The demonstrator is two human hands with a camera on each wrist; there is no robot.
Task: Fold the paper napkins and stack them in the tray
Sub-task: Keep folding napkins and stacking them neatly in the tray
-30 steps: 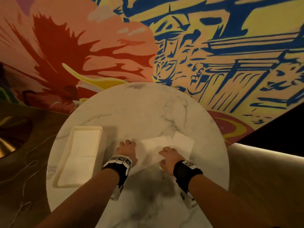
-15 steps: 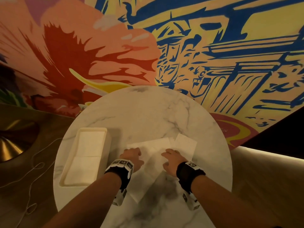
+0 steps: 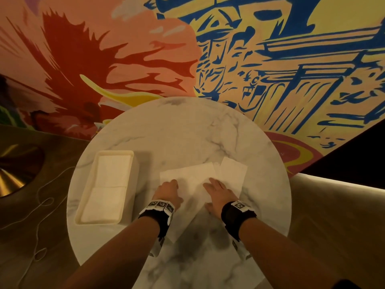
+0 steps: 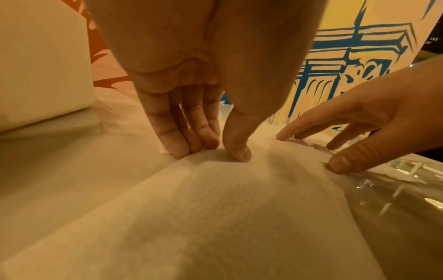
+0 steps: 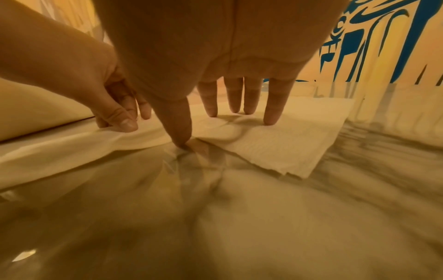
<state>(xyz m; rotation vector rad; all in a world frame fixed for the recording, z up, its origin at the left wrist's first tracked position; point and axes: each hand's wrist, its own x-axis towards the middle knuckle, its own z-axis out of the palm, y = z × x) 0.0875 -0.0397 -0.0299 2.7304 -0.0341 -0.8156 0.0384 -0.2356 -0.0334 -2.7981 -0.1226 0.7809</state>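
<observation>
The left hand (image 3: pixel 168 191) lies on the near-left part of an unfolded napkin (image 3: pixel 188 180), fingers (image 4: pixel 167 140) nearly straight and close together, tips and thumb pressing the paper flat to the table; it grips nothing. The right hand (image 3: pixel 217 195) is also spread, its four fingers (image 5: pixel 269 113) resting on the sheet's right part and the thumb touching down at its near edge; nothing is pinched there either, as far as the wrist views show. So the napkin sits directly under both hands, flat on the round marble table (image 3: pixel 187 132), with its near corner trailing back toward the left wrist.

Just beyond the right hand, partly tucked under the sheet's far-right edge, lies a second napkin (image 3: pixel 233 174), which looks already folded. To the left, well apart from the hands, the cream tray (image 3: pixel 129 155) holds folded napkins (image 3: pixel 108 192) lying flat inside it.

My reading: part of the stack is done, the sheet under the hands is being smoothed before its fold, and it and its neighbour have yet to go into the tray
</observation>
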